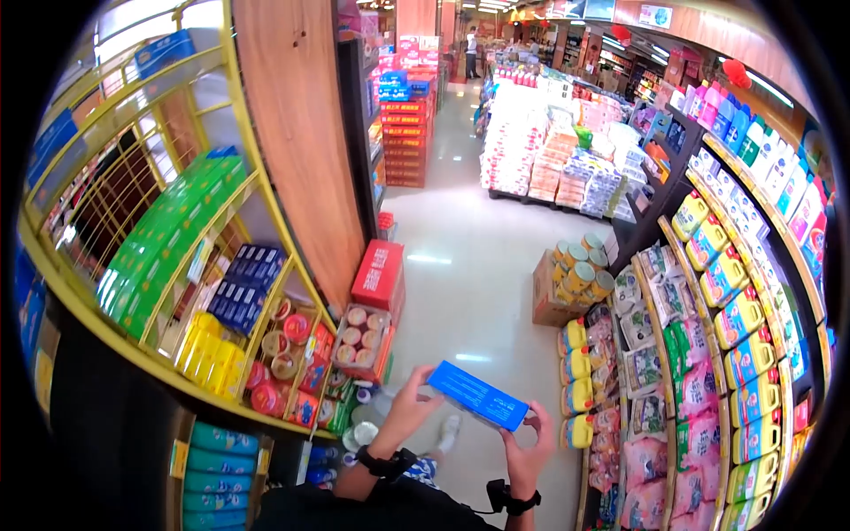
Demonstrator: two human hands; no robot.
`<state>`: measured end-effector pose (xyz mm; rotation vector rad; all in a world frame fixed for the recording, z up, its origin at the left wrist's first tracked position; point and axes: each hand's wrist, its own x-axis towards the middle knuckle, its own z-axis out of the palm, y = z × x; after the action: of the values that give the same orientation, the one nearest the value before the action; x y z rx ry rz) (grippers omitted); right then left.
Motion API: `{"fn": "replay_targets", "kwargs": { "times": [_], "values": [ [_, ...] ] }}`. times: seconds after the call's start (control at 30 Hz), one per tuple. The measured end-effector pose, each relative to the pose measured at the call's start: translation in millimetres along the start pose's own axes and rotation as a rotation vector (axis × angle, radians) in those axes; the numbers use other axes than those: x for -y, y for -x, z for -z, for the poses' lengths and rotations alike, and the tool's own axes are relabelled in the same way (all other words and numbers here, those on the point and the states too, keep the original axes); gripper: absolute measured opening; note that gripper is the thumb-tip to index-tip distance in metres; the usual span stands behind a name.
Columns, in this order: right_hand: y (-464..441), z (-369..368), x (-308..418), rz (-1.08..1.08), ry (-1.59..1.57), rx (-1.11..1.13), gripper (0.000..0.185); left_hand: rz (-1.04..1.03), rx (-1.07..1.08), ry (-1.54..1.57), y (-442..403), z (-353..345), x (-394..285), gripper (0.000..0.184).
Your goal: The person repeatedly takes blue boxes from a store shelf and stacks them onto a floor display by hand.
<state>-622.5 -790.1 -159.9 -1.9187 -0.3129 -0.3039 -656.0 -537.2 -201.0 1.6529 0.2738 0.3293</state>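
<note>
my left hand [412,405] pinches the left end of the blue box [478,396], and my right hand [529,447] has the right end; on each, thumb and fingers are parted only by the width of that end. gripping the ends probably keeps the printed face uncovered, and two hands likely steady so long a shape. the box is in the air above the aisle floor [465,257], slanting, right end nearer me.

to my left, yellow packs [211,352] stand by the lower edge of the yellow rack [243,115], dark blue boxes [245,283] behind them. to my right, yellow bottles [753,372] line the shelf's front edge, presumably for easy reach. farther on, cans [580,274] are stacked by a cardboard box [549,296].
</note>
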Motion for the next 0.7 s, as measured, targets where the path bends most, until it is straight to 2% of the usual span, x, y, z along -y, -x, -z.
{"fn": "replay_targets", "kwargs": {
  "times": [0.07, 0.13, 0.17, 0.23, 0.33, 0.43, 0.47, 0.57, 0.7],
  "values": [
    [-34.5, -5.4, -12.1, 0.142, 0.071, -0.025, 0.066, 0.03, 0.066, 0.083, -41.9, -17.2, 5.5, 0.065],
    [-88.8, -13.3, -18.5, 0.362, 0.17, -0.038, 0.063, 0.025, 0.086, 0.011, -96.7, -33.0, 25.8, 0.067],
    [-109.7, -17.9, -12.7, 0.35, 0.196, -0.034, 0.056, 0.064, 0.099, -0.029, -120.5, -42.1, 37.6, 0.068],
    [-149.1, -23.5, -5.7, 0.437, 0.24, -0.011, 0.053, 0.144, 0.124, -0.101, -157.5, -64.1, 48.6, 0.074],
    [-201.7, -30.8, -16.4, 0.542, 0.308, 0.019, 0.05, 0.359, 0.206, 0.426, -204.6, -82.6, 47.9, 0.076],
    [-234.8, -39.1, -29.8, 0.579, 0.361, 0.041, 0.052, 0.367, 0.115, 0.696, -236.0, -91.1, 7.4, 0.073],
    [-246.9, -44.1, -34.1, 0.641, 0.403, 0.025, 0.053, 0.371, 0.141, 0.688, -247.4, -94.3, -3.5, 0.072],
    [-271.7, -74.5, -67.1, 0.639, 0.256, 0.108, 0.053, 0.412, 0.212, 0.68, -281.8, -100.9, -31.1, 0.066],
    [-320.2, -110.1, -90.3, 0.752, 0.292, 0.204, 0.044, 0.427, 0.26, 0.756, -339.8, -116.1, -15.5, 0.06]
  ]
}}
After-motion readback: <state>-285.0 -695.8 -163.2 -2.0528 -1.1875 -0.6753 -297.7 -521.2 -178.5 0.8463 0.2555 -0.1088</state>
